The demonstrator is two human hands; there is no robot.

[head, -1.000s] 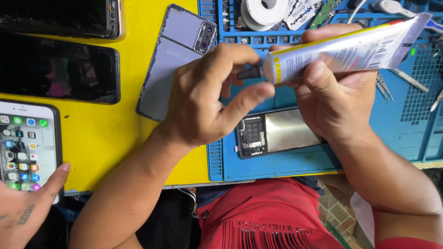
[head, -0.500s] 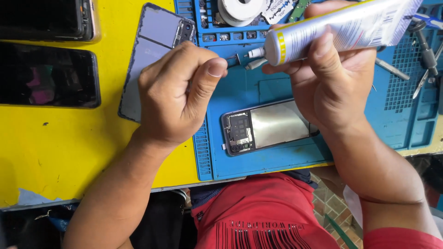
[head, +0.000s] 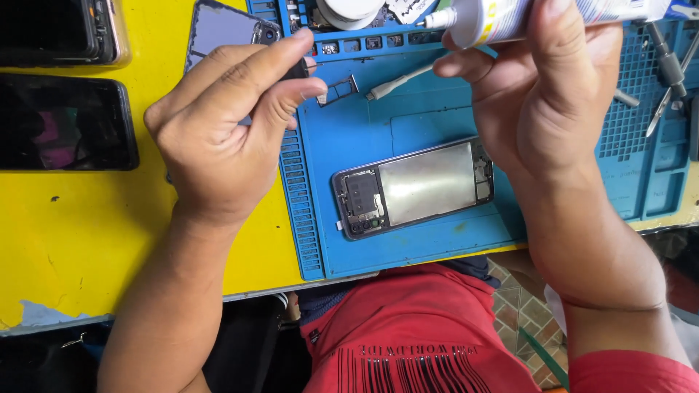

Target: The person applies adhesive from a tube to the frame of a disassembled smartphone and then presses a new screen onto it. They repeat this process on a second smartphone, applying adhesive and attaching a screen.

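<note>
My right hand [head: 553,94] grips a white glue tube [head: 495,14] near its nozzle, held level above the blue work mat [head: 408,251] with the bare white tip pointing left. My left hand [head: 226,138] hovers to the left of the tip and pinches a small black cap [head: 297,70] between thumb and forefinger. Below both hands, an opened phone [head: 415,185] lies on the mat with its back off, showing a silver plate and a dark camera board.
A purple phone back cover [head: 218,25] lies partly under my left hand. Two dark phones [head: 62,124] [head: 58,29] rest on the yellow table [head: 87,233]. A metal tray piece [head: 338,87], a white stick tool [head: 397,81], a tape roll [head: 349,11] and metal tools [head: 666,65] lie at the mat's far side.
My left hand has come off the tube's nozzle and drawn left with the black cap. The view has shifted, and another person's hand and a lit phone at lower left are out of sight.
</note>
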